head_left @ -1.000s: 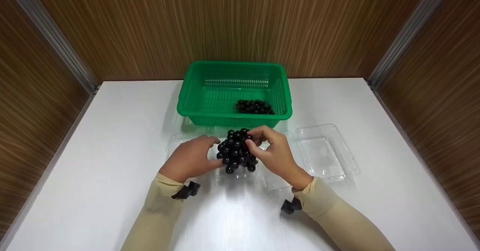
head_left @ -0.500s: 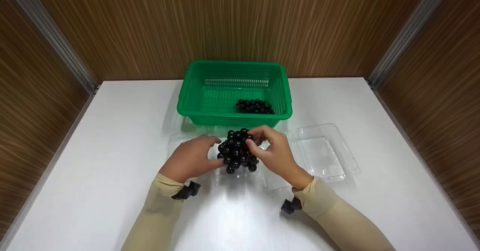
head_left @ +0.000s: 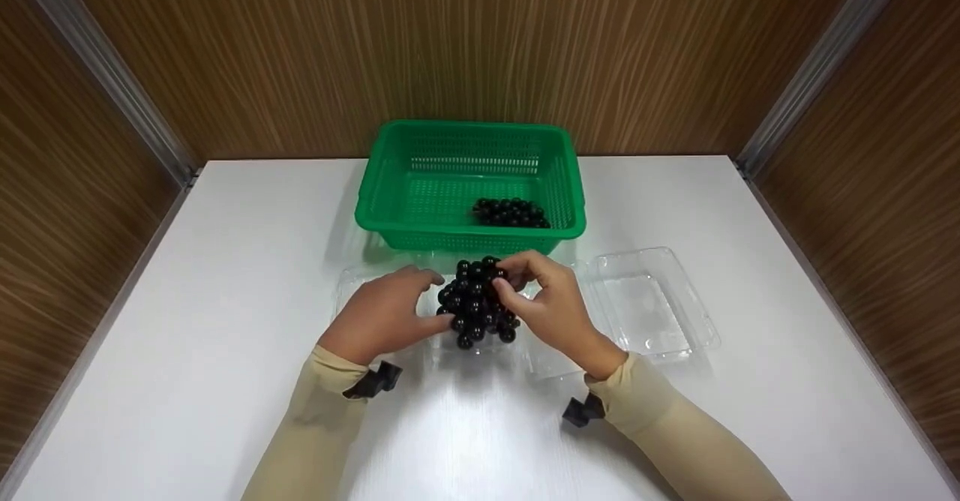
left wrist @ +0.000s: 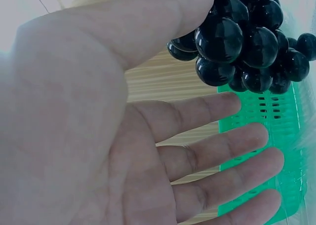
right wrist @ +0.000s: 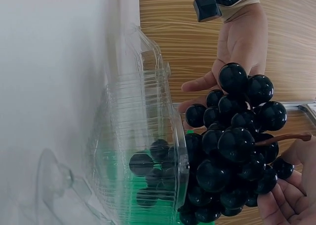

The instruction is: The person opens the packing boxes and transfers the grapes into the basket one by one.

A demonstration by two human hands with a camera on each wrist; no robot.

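A bunch of black grapes (head_left: pixel 474 302) is held up over a clear plastic container (right wrist: pixel 145 104). My right hand (head_left: pixel 553 310) grips it at the right, with finger and thumb pinching grapes near the brown stem (right wrist: pixel 284 138). My left hand (head_left: pixel 381 313) is on the other side, its fingers spread and fairly straight in the left wrist view. The left thumb (left wrist: pixel 168 13) touches the grapes, while the other left fingers stand apart from them. In the head view, the bunch and hands hide much of the container below.
A green slotted basket (head_left: pixel 469 231) stands behind the hands and holds another bunch of black grapes (head_left: pixel 511 214). More clear plastic, an open tray shape (head_left: pixel 651 310), lies to the right on the white table (head_left: pixel 187 336). Wood-grain panels (head_left: pixel 480 43) enclose the back and sides.
The held bunch has shifted slightly right and down, by a very small amount. Both hands keep nearly the same place, and the basket stays put.
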